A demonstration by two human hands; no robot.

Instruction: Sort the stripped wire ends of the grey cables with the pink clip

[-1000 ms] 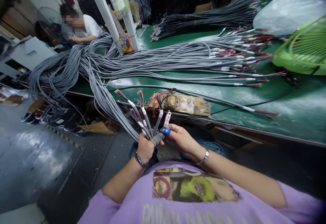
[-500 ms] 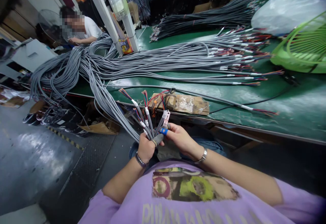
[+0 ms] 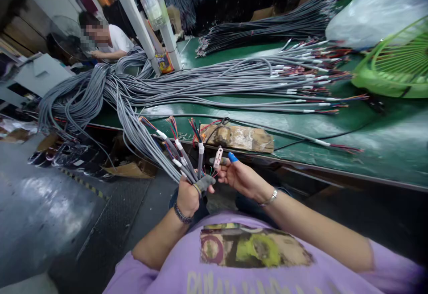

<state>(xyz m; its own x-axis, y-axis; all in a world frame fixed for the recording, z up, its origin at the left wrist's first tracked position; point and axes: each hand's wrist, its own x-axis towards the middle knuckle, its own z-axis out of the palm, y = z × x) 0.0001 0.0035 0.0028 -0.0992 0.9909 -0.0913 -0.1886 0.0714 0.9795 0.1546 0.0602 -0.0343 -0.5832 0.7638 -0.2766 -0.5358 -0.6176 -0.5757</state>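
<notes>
A fan of grey cable ends (image 3: 182, 155) is gripped in the left hand (image 3: 187, 196), the fingers wrapped tight around the sheaths just below the white sleeves, with a grey cot on the thumb laid across them. The stripped coloured wires (image 3: 173, 125) stand up and lean to the left, near the edge of the green tabletop (image 3: 384, 147). The right hand (image 3: 241, 177) is held just right of the bundle, apart from it: a small pale tool (image 3: 218, 157) is pinched between thumb and a finger, while the forefinger, capped in blue (image 3: 232, 156), is raised and spread away. What kind of tool it is cannot be told.

Judged from this, one cable end is being worked at a time. The step is done well if the bundle is kept clamped low, so that the ends stay fanned and a single one can be singled out without the neighbours being dragged along. The tool is best brought to the nearest end, the upright one (image 3: 201, 147), squarely and close to its white sleeve, so that the thin conductors are not bent or nicked. Slack should be watched in the long cables (image 3: 140, 138) that hang from the tabletop to the left, since a tug there could pull the ends through the grip.
</notes>
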